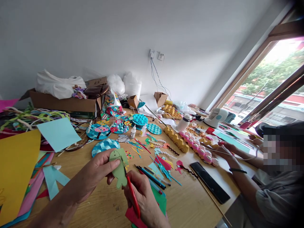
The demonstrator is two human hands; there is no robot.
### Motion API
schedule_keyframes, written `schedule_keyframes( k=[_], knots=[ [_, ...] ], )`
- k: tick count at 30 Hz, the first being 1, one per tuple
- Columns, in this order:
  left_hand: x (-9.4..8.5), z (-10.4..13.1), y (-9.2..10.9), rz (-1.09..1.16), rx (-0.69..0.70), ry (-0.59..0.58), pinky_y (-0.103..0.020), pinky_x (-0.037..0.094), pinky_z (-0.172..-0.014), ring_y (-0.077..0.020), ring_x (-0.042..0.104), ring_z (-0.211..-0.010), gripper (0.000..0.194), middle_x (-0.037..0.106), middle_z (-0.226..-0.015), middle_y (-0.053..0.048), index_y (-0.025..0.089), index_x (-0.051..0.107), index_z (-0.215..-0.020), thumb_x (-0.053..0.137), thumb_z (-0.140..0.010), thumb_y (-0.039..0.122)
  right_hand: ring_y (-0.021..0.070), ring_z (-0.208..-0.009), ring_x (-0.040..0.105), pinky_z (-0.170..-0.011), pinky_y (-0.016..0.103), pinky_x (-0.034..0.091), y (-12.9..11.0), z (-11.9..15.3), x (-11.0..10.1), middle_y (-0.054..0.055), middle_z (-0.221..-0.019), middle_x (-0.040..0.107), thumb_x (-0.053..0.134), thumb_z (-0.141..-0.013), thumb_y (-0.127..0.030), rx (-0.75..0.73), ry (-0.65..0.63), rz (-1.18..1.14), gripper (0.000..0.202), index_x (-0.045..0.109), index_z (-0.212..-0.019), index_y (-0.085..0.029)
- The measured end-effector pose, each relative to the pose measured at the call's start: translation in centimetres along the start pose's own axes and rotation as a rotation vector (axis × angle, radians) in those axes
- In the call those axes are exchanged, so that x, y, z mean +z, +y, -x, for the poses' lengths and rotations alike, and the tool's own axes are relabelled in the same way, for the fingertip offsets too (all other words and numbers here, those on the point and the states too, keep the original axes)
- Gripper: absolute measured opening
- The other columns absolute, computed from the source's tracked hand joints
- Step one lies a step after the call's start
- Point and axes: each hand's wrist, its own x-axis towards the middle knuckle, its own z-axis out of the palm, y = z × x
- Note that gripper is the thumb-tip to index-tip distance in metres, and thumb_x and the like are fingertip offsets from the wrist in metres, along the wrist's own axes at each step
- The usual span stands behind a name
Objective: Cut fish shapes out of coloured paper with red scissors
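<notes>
Scissors [133, 196] in play at lower centre, and the right hand [140, 185] is wrapped around that red handle, blades against the paper's edge; how far they gape, I can't tell. The left hand [101, 166] has thumb and fingers pinched on a green paper fish [119, 173], held up above the table [104, 205], tail pointing down the frame. Trimming around the outline looks like the step in hand: a margin of the same green shows right of the head, though whether it's joined is hard to judge. What the next snip seems to call for is a firm pinch, a gentle turn of the paper and fingers clear of the blades.

And what a busy tabletop! Blue discs [104, 147] left of centre, glue bottles [133, 131] at the middle, pens [154, 178] just right of the scissors, a black phone [210, 182] at lower right. Yellow sheet [19, 167] filling the lower left, cardboard box [64, 104] above it. Over on the right, a co-worker's hand [225, 151] is near the pink strip [196, 145]. Pale wall [106, 38] across the top, window [268, 76] bright at upper right.
</notes>
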Motion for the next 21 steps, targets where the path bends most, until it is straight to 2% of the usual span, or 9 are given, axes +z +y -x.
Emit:
schedule_keyframes(
  k=[11, 16, 21],
  knots=[
    [0.02, 0.22, -0.05, -0.018, -0.011, 0.018, -0.022, 0.037, -0.048, -0.0098, 0.042, -0.051, 0.03, 0.055, -0.058, 0.005, 0.018, 0.06, -0.074, 0.066, -0.076, 0.047, 0.0081, -0.051, 0.028, -0.044, 0.02, 0.021, -0.39, -0.08, -0.12, -0.006, -0.056, 0.034, 0.048, -0.091, -0.06, -0.022, 0.021, 0.088, 0.05, 0.044, -0.064, -0.018],
    [0.21, 0.31, 0.12, -0.063, 0.022, 0.07, -0.024, 0.04, -0.051, -0.0119, 0.045, -0.056, 0.028, 0.055, -0.062, 0.003, 0.019, 0.062, -0.073, 0.063, -0.079, 0.046, 0.0082, -0.05, 0.029, -0.043, 0.02, 0.022, -0.15, -0.06, -0.08, -0.006, -0.055, 0.034, 0.052, -0.089, -0.059, 0.006, 0.031, 0.065, 0.048, 0.046, -0.065, -0.018],
    [0.38, 0.08, 0.35, -0.112, 0.039, 0.104, -0.023, 0.039, -0.049, -0.0123, 0.044, -0.054, 0.028, 0.053, -0.059, 0.004, 0.02, 0.062, -0.072, 0.064, -0.075, 0.048, 0.0084, -0.051, 0.031, -0.045, 0.02, 0.023, -0.26, 0.03, -0.08, -0.006, -0.055, 0.036, 0.05, -0.091, -0.058, -0.006, 0.014, 0.066, 0.047, 0.047, -0.067, -0.018]
  ],
)
